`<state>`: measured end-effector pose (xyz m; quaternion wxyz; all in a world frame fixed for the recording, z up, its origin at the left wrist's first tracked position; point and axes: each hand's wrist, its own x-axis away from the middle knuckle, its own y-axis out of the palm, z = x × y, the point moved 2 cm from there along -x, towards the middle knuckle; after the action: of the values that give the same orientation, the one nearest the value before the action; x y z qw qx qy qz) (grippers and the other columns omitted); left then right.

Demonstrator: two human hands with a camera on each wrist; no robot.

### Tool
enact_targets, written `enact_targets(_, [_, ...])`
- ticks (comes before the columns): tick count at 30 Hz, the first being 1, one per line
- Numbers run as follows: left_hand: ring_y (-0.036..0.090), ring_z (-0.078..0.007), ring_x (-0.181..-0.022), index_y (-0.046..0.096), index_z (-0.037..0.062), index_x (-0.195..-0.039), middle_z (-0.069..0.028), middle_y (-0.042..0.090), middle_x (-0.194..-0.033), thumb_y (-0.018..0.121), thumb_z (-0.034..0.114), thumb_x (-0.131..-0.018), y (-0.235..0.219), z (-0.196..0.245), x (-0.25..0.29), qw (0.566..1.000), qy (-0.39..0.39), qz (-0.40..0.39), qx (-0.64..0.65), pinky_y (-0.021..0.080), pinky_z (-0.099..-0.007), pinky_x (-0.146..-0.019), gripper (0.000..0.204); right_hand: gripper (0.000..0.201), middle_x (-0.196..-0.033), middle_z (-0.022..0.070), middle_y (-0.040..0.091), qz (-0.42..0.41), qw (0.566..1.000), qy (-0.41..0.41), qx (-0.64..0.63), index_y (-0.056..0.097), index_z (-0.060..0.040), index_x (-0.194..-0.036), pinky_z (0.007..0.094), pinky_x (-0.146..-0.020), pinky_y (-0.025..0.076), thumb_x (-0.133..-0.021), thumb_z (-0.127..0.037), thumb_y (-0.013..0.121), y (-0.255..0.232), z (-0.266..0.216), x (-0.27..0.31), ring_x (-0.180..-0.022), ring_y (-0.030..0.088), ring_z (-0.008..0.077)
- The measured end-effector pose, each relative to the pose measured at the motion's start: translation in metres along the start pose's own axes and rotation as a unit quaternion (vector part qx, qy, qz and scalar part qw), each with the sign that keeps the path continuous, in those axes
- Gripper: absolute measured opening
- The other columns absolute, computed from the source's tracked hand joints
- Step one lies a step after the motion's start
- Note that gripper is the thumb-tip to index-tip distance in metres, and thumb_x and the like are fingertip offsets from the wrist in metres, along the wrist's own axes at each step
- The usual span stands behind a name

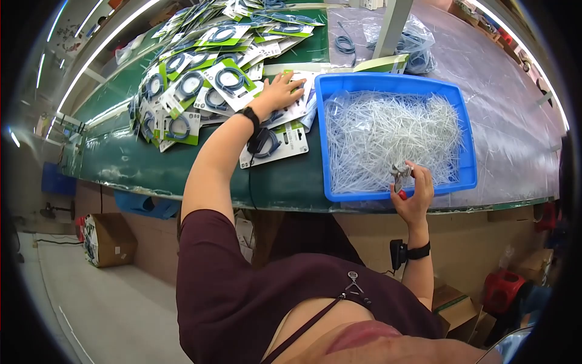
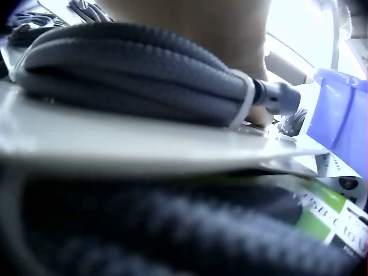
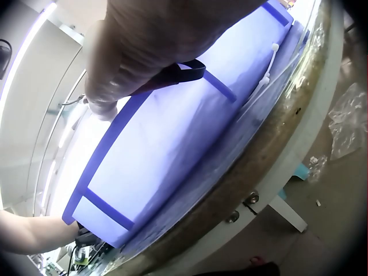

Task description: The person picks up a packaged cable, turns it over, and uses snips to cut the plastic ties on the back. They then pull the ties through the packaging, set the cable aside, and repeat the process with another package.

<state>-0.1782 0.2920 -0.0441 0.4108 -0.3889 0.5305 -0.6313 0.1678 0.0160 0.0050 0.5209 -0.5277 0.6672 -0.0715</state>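
My left hand [image 1: 280, 96] lies with fingers spread on a white packaging card [image 1: 295, 110] beside the blue bin. A coiled grey braided cable [image 2: 132, 75], bound with a white tie, fills the left wrist view close to that hand. Just below, a carded cable [image 1: 276, 145] lies near the table's front. My right hand [image 1: 416, 197] grips small metal pliers [image 1: 400, 173] with red on the handle, over the bin's front rim. Under the pliers' head are thin white plastic strips [image 1: 394, 130]. In the right wrist view, my fingers hide most of the tool.
The blue bin [image 1: 470, 136] stands at the table's front edge. Carded cables [image 1: 188, 85] are heaped across the green table top [image 1: 115, 151] on the left. Behind the bin are a loose cable coil [image 1: 345, 43], a bagged bundle [image 1: 419, 60] and an upright post [image 1: 393, 27].
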Motion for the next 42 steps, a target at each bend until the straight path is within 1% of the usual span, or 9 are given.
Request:
enact_targets(11, [0.037, -0.035, -0.134, 0.049, 0.0211, -0.137, -0.0113, 0.042, -0.146, 0.043, 0.037, -0.099, 0.016, -0.008, 0.083, 0.977, 0.202, 0.07, -0.025, 0.03, -0.051, -0.108, 0.041, 0.053, -0.096, 0.0108, 0.06, 0.03, 0.999, -0.015, 0.034, 0.059, -0.0055, -0.116, 0.0376, -0.076, 0.048, -0.067, -0.013, 0.076, 0.003, -0.002, 0.005, -0.086, 0.059, 0.0273])
enact_targets(14, [0.05, -0.0311, -0.123, 0.053, 0.0144, -0.132, -0.012, 0.053, -0.135, 0.05, 0.02, -0.098, -0.02, -0.006, 0.095, 0.919, 0.232, 0.251, 0.195, 0.042, -0.0393, -0.098, 0.035, 0.053, -0.098, 0.0112, 0.06, 0.014, 0.999, -0.017, 0.039, 0.057, -0.0038, -0.119, 0.0368, -0.078, 0.048, -0.071, -0.015, 0.076, 0.003, -0.002, 0.004, -0.088, 0.059, 0.0271])
enact_targets(17, [0.06, -0.0262, -0.106, 0.056, 0.0094, -0.127, -0.0106, 0.061, -0.122, 0.055, 0.01, -0.095, -0.071, -0.003, 0.149, 0.909, 0.165, 0.322, 0.207, 0.048, -0.0312, -0.086, 0.033, 0.053, -0.099, 0.0113, 0.06, 0.002, 0.999, -0.008, 0.045, 0.056, -0.0028, -0.12, 0.0362, -0.079, 0.048, -0.074, -0.016, 0.076, 0.005, -0.001, 0.012, -0.089, 0.059, 0.0268])
enact_targets(23, [0.063, -0.02, -0.09, 0.057, 0.0026, -0.122, -0.0122, 0.065, -0.103, 0.058, 0.016, -0.094, -0.022, -0.099, 0.223, 0.875, -0.049, 0.445, 0.186, 0.05, -0.0295, -0.077, 0.031, 0.051, -0.1, 0.0112, 0.061, 0.024, 0.998, 0.014, 0.059, 0.055, -0.0021, -0.12, 0.0355, -0.08, 0.049, -0.076, -0.017, 0.076, 0.01, 0.001, 0.009, -0.088, 0.061, 0.026])
enact_targets(25, [0.062, -0.0196, -0.078, 0.062, 0.0022, -0.112, -0.0107, 0.065, -0.087, 0.067, 0.021, -0.086, 0.02, -0.146, 0.204, 0.799, -0.122, 0.442, 0.389, 0.051, -0.0321, -0.068, 0.033, 0.051, -0.098, 0.0104, 0.06, 0.037, 0.998, 0.008, 0.054, 0.056, -0.0024, -0.119, 0.0358, -0.079, 0.049, -0.075, -0.018, 0.076, 0.011, -0.001, 0.008, -0.088, 0.061, 0.0256])
enact_targets(29, [0.061, -0.017, -0.068, 0.062, -0.0007, -0.108, -0.0077, 0.065, -0.085, 0.068, 0.022, -0.085, -0.006, -0.104, 0.18, 0.76, -0.198, 0.377, 0.491, 0.05, -0.0302, -0.061, 0.033, 0.05, -0.093, 0.0088, 0.06, 0.045, 0.997, 0.005, 0.058, 0.057, -0.0031, -0.116, 0.0361, -0.076, 0.049, -0.073, -0.018, 0.077, 0.01, -0.003, 0.008, -0.086, 0.061, 0.0247])
enact_targets(33, [0.062, -0.0153, -0.066, 0.061, -0.0006, -0.11, -0.0073, 0.067, -0.09, 0.068, 0.021, -0.086, 0.006, -0.141, 0.123, 0.754, -0.178, 0.16, 0.612, 0.049, -0.0282, -0.055, 0.033, 0.051, -0.093, 0.0089, 0.061, 0.04, 0.997, 0.008, 0.066, 0.056, -0.0031, -0.116, 0.0358, -0.076, 0.049, -0.073, -0.019, 0.077, 0.013, -0.007, 0.007, -0.086, 0.061, 0.0248])
enact_targets(37, [0.065, -0.0156, -0.069, 0.059, 0.0024, -0.113, -0.0074, 0.068, -0.092, 0.064, 0.014, -0.088, -0.009, -0.112, 0.122, 0.78, -0.187, 0.046, 0.595, 0.052, -0.0282, -0.055, 0.029, 0.051, -0.093, 0.0097, 0.061, 0.038, 0.995, 0.026, 0.085, 0.056, -0.002, -0.118, 0.0357, -0.076, 0.049, -0.074, -0.019, 0.076, 0.002, -0.005, 0.009, -0.086, 0.06, 0.0251])
enact_targets(42, [0.067, -0.0191, -0.08, 0.057, 0.0058, -0.116, -0.0066, 0.067, -0.096, 0.056, 0.002, -0.091, 0.006, -0.093, 0.146, 0.549, -0.124, 0.167, 0.81, 0.056, -0.0308, -0.066, 0.025, 0.051, -0.092, 0.0101, 0.059, 0.034, 0.998, 0.005, 0.044, 0.054, 0.0003, -0.12, 0.0347, -0.076, 0.048, -0.076, -0.017, 0.075, 0.007, -0.007, 0.008, -0.084, 0.059, 0.0238])
